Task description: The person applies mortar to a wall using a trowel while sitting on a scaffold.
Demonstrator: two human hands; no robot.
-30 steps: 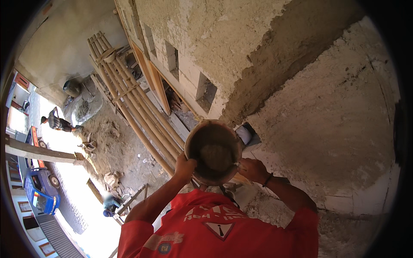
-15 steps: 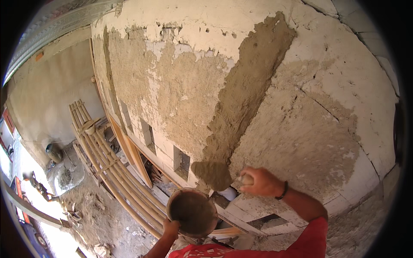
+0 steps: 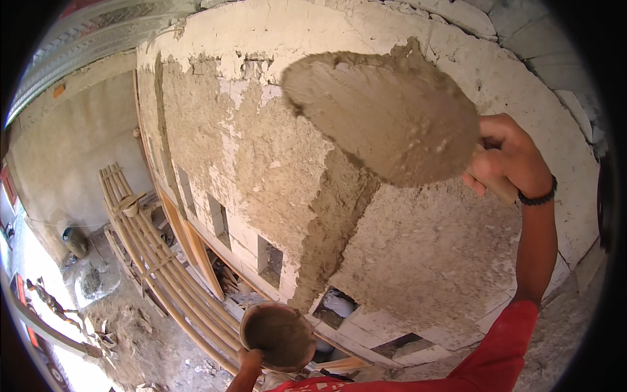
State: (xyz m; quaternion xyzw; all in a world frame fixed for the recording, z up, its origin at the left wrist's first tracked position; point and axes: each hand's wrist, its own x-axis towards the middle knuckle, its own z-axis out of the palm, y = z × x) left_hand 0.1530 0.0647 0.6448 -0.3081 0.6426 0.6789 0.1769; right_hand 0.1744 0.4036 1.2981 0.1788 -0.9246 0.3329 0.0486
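Note:
Raised at the upper right, my right hand (image 3: 506, 159) is closed around the handle of a trowel (image 3: 385, 117). Its broad blade is coated with wet grey-brown mortar and hides part of the wall behind it. Low in the view, my left hand (image 3: 249, 360) grips the rim of a round bucket (image 3: 277, 336) that has mortar inside. In front of me, a wide strip of darker wet mortar (image 3: 333, 222) runs down the rough wall (image 3: 261, 150). The top of that strip shows just above the blade.
A platform of bamboo poles (image 3: 163, 261) runs along the left below the wall. Several rectangular openings, such as this one (image 3: 270, 258), pierce the wall's lower part. Rubble and sand (image 3: 134, 336) lie on the ground at lower left, near a dark container (image 3: 75, 242).
My right hand has swung the trowel up from beside the bucket to high in front of the wall. The bucket in my left hand sits slightly lower and further left in view.

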